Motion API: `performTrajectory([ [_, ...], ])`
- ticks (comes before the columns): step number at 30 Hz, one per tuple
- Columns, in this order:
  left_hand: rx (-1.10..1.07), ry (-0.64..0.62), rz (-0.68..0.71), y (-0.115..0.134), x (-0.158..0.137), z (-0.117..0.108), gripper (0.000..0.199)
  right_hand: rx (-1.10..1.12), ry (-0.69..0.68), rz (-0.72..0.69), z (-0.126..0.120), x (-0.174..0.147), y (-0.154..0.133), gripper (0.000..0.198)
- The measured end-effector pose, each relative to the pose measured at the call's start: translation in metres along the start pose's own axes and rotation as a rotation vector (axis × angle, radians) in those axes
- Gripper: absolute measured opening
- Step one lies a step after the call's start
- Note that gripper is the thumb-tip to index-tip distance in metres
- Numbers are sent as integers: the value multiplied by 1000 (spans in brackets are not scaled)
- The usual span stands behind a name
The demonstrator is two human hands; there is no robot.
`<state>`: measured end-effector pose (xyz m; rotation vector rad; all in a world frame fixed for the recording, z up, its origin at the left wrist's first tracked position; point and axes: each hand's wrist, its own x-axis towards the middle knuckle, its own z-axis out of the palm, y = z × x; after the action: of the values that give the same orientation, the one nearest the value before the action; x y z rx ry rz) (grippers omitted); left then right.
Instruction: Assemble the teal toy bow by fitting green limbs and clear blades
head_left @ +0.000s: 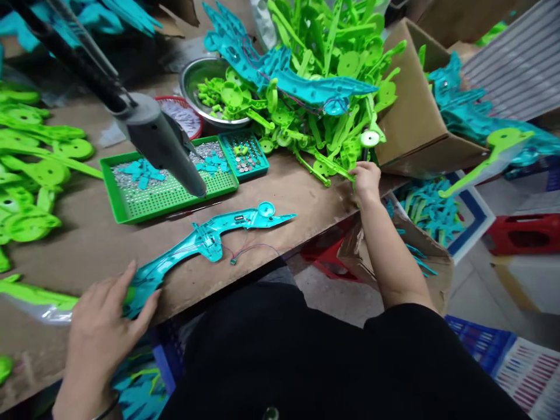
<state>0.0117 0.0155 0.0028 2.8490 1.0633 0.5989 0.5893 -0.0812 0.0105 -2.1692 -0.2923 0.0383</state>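
A turquoise plastic half-shell (209,236) lies along the table edge, hollow side up, with thin wires and a small circuit board (233,261) hanging loose from it. My left hand (105,318) grips its left end, thumb on the near side and fingers on the far side. Stretched out to the right, my right hand (366,179) is closed at the edge of a heap of lime-green plastic parts (324,76). Its fingers pinch a green part there, partly hidden by the hand. Just above sits a white disc (370,138) on a green arm.
A grey electric screwdriver (161,140) hangs over a green tray (175,198) of screws and turquoise pieces. Behind are a blue tray (245,154), a metal bowl (188,76) and a red basket (199,119). Cardboard boxes (420,116) stand right; more green parts (39,163) lie left.
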Motion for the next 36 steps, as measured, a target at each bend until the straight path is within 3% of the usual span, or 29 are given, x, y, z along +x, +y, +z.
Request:
performTrajectory([
  [4,11,6,17,-1,-2,1,73,0,61,-144,9,0,14,24],
  [10,2,29,37,-2,-2,3,68,-273,149,-577,8,-24,23,44],
  [16,-13,35,33,-3,-3,2,62,-264,146,-636,-11,-47,9,37],
  [18,-23,23,8,-4,-6,0,60,-212,5,-776,-13,-65,-2,31],
  [21,-24,-14,-76,-5,-14,-6,56,-180,-403,-1029,-3,-99,-20,25],
  [26,-23,-101,-213,-12,-26,-20,51,-220,-837,-1176,36,-132,-35,33],
  [31,-38,-115,-244,-18,-29,-24,46,-148,-1024,-1243,59,-131,-41,39],
  [36,-7,-80,-271,-16,-26,-21,40,-162,-1092,-1309,67,-126,-43,38],
])
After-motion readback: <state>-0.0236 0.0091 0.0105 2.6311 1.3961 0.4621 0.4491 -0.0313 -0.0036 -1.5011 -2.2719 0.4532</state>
